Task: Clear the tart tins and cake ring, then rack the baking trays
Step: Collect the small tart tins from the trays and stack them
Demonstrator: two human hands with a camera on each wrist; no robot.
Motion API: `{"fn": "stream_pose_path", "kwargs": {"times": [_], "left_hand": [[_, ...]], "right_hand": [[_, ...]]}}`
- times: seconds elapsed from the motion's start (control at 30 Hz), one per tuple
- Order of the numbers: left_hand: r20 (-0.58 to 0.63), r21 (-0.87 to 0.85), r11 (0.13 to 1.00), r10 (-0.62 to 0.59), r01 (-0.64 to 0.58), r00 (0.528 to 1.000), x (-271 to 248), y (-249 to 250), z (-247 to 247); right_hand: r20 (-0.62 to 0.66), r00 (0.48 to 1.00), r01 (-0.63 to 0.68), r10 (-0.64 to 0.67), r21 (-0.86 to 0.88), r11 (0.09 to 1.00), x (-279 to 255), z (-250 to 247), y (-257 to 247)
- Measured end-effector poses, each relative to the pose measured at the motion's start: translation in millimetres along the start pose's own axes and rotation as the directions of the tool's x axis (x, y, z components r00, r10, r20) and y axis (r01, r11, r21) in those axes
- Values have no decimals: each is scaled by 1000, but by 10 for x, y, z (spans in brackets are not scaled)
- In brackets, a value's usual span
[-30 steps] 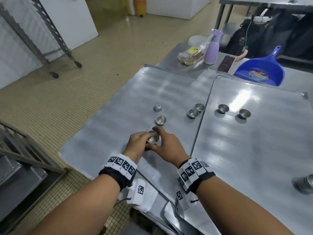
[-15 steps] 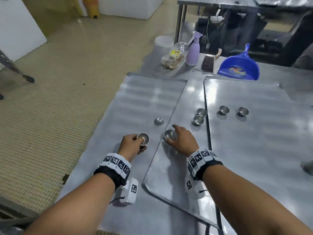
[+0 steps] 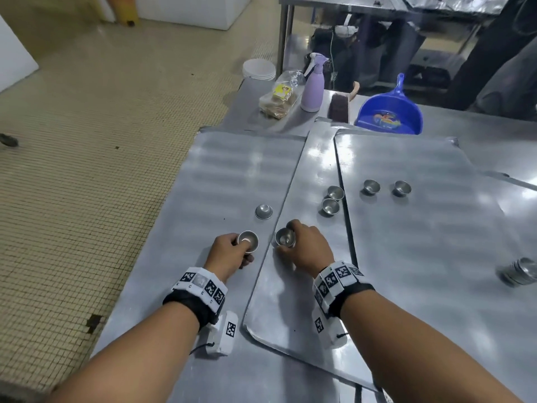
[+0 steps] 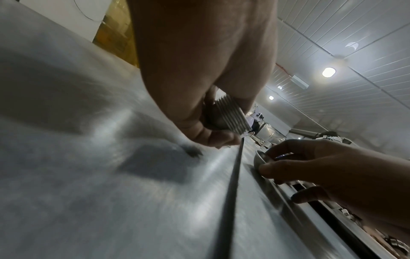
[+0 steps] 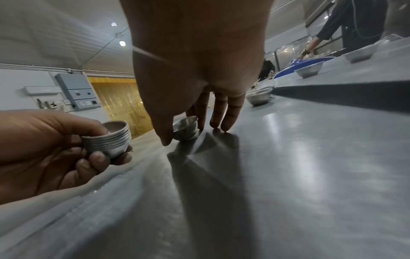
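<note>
Steel baking trays [image 3: 238,181], no legible writing, hands holding tart tins [image 3: 247,241]

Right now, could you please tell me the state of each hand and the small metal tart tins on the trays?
Left hand: holds a nested stack of tart tins.
Right hand: pinches a single tin resting on the middle tray.
Tin on left tray: upside down.
Four tins beyond: upright, loose.

Left hand [image 3: 229,254] curled around a nested tin stack [image 5: 111,138]; right hand [image 3: 308,248] pinches 1 tin [image 3: 285,237] with thumb and fingertips.
</note>
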State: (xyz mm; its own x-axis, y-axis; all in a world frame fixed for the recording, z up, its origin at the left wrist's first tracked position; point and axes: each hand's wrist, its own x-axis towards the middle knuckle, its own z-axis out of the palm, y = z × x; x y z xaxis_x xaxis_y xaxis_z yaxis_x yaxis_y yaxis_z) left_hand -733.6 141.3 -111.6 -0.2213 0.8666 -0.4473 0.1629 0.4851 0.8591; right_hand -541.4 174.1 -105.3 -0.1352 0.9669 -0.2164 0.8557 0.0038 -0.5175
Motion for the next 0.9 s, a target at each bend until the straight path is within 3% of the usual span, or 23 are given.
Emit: {"fn": "stream_pose_path", "kwargs": {"times": [0.23,0.47,0.73,0.8,0.9], "left_hand": [[-92,-84,996,-43,35,995,-250,32,195],[-149,-95,995,-33,19,988,-554,147,599],[-174,-129,992,-38,16,984,-730,257,1036],[-181,-195,981,-45,9,982,-768,281,1116],[-118,-472,881,-87,21,989,-812,340,1196]], "right_hand": [[68,992,108,-104,-55,993,-114,-107,249],[76,980,185,-186,14,983,-257,-349,522],[-2,951,308,-310,108,945,-467,-652,773],[-41,938,347,-345,150,926,-525,-709,769],[-56,920,391,-387,180,903,-582,-730,691]]}}
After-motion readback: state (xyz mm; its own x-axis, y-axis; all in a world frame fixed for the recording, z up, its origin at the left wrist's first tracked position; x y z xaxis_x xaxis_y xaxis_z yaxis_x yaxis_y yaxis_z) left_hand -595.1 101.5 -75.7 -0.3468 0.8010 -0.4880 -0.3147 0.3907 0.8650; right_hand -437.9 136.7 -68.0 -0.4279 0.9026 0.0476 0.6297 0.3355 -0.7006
